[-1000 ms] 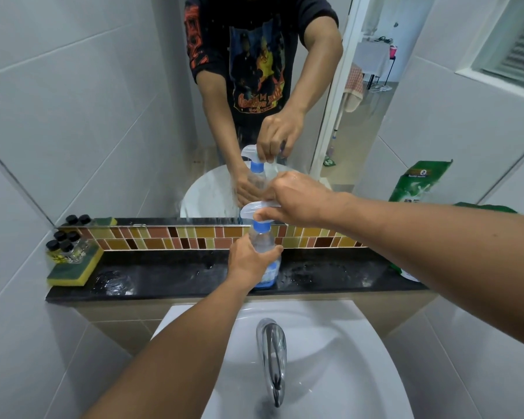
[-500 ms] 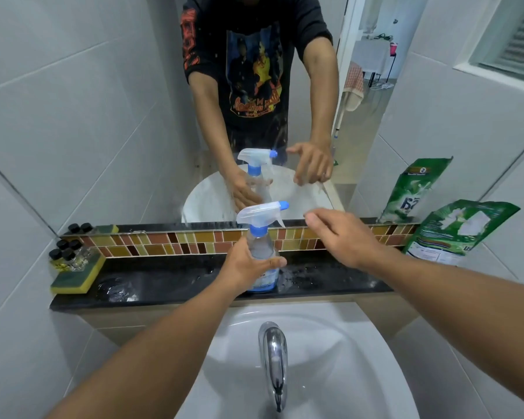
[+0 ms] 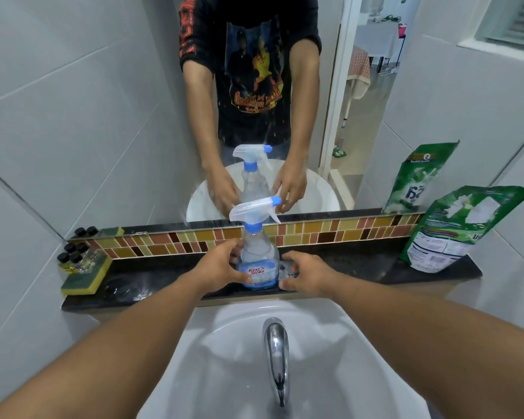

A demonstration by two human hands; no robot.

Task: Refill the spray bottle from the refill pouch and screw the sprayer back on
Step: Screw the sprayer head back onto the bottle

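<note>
A clear spray bottle [image 3: 257, 264] with a blue label stands upright on the black stone ledge [image 3: 360, 267]. Its translucent sprayer [image 3: 250, 210] with blue collar and blue nozzle sits on the neck. My left hand [image 3: 224, 267] is wrapped around the bottle's lower left side. My right hand [image 3: 306, 275] rests open on the ledge just right of the bottle's base, fingers spread, holding nothing. The green refill pouch [image 3: 454, 231] leans against the wall at the ledge's right end.
A yellow-green sponge [image 3: 85, 276] with small black-capped bottles [image 3: 74, 255] on it sits at the ledge's left end. Below are the white sink basin [image 3: 224, 358] and chrome tap [image 3: 276, 358]. A mirror behind the ledge reflects everything.
My right hand let go of the sprayer top and dropped down to the ledge beside the bottle's base. My left hand slid lower on the bottle. The bottle stays upright.
</note>
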